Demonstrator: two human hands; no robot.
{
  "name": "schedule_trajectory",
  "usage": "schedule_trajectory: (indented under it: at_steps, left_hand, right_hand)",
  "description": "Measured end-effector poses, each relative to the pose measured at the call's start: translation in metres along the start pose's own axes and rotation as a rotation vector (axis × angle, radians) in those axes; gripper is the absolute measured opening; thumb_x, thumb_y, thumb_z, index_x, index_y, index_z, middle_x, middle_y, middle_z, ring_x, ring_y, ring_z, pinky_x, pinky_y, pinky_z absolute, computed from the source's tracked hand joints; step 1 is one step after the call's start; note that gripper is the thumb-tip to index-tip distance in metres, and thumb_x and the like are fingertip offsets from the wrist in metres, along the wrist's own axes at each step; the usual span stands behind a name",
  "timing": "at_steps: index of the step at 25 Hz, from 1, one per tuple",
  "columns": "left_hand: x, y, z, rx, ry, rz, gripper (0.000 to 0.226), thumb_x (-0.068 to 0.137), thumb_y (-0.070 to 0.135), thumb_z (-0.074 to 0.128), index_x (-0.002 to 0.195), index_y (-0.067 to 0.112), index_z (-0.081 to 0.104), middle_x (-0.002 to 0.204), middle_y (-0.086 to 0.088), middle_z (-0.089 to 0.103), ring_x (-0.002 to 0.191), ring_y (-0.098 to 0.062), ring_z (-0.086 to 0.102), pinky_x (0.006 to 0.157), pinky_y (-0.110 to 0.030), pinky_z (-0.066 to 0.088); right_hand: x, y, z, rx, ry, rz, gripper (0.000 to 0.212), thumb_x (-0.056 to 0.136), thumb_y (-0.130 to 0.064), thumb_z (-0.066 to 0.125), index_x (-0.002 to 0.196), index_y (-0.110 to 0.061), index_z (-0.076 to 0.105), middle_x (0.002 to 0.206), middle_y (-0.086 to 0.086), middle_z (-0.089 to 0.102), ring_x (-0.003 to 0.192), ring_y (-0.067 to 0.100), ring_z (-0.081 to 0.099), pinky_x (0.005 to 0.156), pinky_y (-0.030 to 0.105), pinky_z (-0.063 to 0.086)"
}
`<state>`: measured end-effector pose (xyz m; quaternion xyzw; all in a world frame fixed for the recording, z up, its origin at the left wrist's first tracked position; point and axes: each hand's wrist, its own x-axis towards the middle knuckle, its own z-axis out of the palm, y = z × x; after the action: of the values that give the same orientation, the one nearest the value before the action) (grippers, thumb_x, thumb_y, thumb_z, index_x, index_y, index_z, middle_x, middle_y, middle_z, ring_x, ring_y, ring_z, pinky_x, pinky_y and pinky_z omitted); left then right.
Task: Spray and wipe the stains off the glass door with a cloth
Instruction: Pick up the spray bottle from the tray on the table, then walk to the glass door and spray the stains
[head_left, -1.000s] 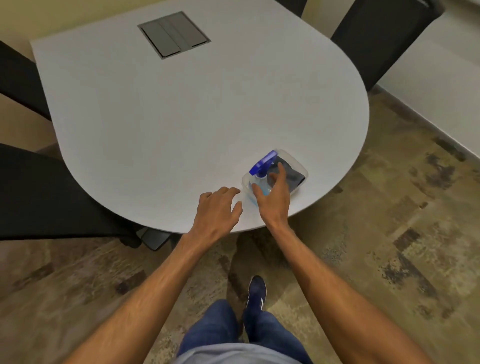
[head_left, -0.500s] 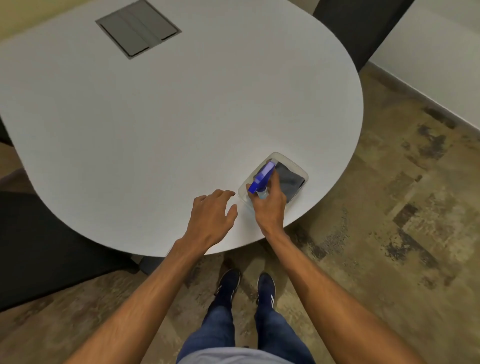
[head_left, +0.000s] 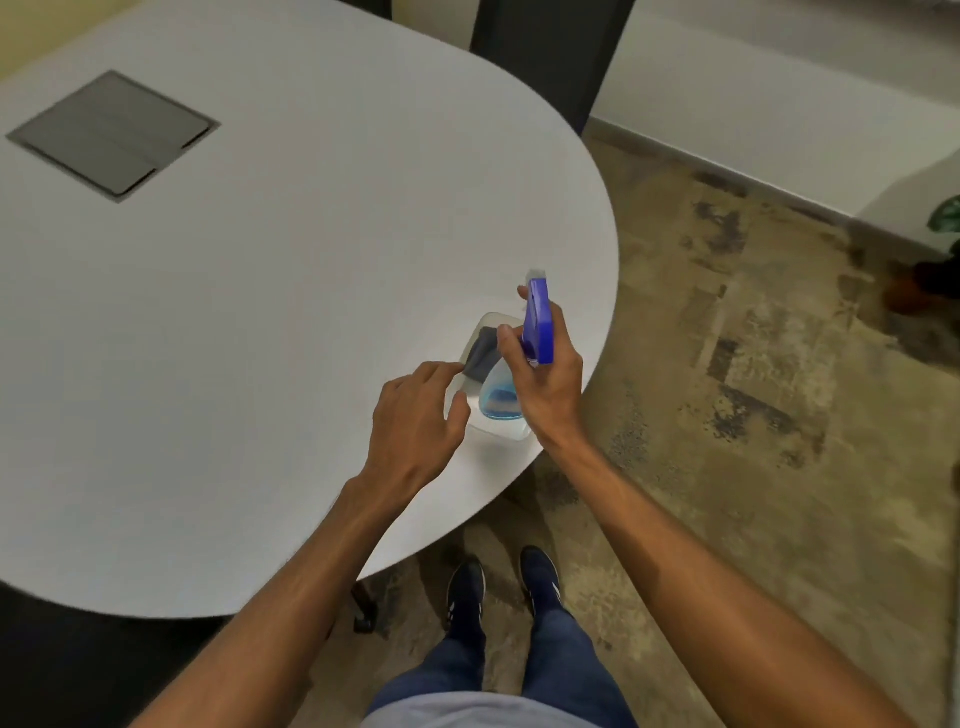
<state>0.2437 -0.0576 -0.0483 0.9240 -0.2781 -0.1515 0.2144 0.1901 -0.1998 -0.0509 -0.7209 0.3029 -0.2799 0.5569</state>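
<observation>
At desk (head_left: 260, 312) edge | spray bottle (head_left: 537, 322) is gripped by right hand (head_left: 550, 384) above clear tray (head_left: 498, 431) | grey cloth (head_left: 480, 353) is seen inside tray | left hand (head_left: 415, 415) is extended, fingers uncurled, index tip at cloth's edge

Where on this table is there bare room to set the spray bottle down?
The wide stretch of the white rounded table between the grey square hatch and the clear plastic tray is bare, as is the near edge left of the left hand. Crowded at the right edge: tray, dark grey cloth, and the right hand holding the blue-topped spray bottle.
</observation>
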Motion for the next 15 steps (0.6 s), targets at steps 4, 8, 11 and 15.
schedule_trajectory:
  at_steps: [4, 8, 11, 15]
  left_hand:
    - [0.003, 0.022, -0.009, -0.025, -0.008, 0.154, 0.046, 0.097, 0.045, 0.049, 0.138, 0.023, 0.055, 0.142, -0.003, 0.059, 0.123, -0.026, 0.059, 0.109, -0.042, 0.046]
    - [-0.003, 0.046, -0.013, -0.051, -0.019, 0.293, 0.056, 0.091, 0.056, 0.041, 0.136, 0.026, 0.055, 0.137, -0.001, 0.062, 0.117, -0.024, 0.062, 0.104, -0.041, 0.051]
    - [-0.016, 0.069, -0.012, -0.081, -0.049, 0.391, 0.057, 0.090, 0.056, 0.042, 0.135, 0.024, 0.057, 0.136, -0.002, 0.063, 0.118, -0.025, 0.062, 0.105, -0.047, 0.051]
    - [-0.046, 0.105, -0.003, -0.117, -0.069, 0.521, 0.045, 0.095, 0.043, 0.049, 0.132, 0.021, 0.060, 0.134, -0.005, 0.065, 0.120, -0.026, 0.062, 0.105, -0.049, 0.050]
  right_hand:
    - [-0.007, -0.029, -0.023, 0.037, 0.138, -0.047, 0.038, 0.096, -0.022, 0.070, 0.129, -0.009, 0.057, 0.100, -0.010, 0.067, 0.078, 0.015, 0.068, 0.075, 0.020, 0.059]
    - [-0.025, -0.048, -0.053, 0.090, 0.293, -0.016, 0.030, 0.095, -0.020, 0.072, 0.119, -0.004, 0.064, 0.085, 0.010, 0.068, 0.063, 0.015, 0.065, 0.067, 0.024, 0.059]
    - [-0.049, -0.052, -0.080, 0.107, 0.374, -0.005, 0.029, 0.094, -0.022, 0.073, 0.116, -0.004, 0.067, 0.077, 0.011, 0.069, 0.064, 0.021, 0.067, 0.068, 0.032, 0.061]
    - [-0.094, -0.059, -0.121, 0.092, 0.521, 0.024, 0.023, 0.094, -0.022, 0.073, 0.111, -0.006, 0.069, 0.066, 0.003, 0.066, 0.059, 0.015, 0.066, 0.063, 0.020, 0.054]
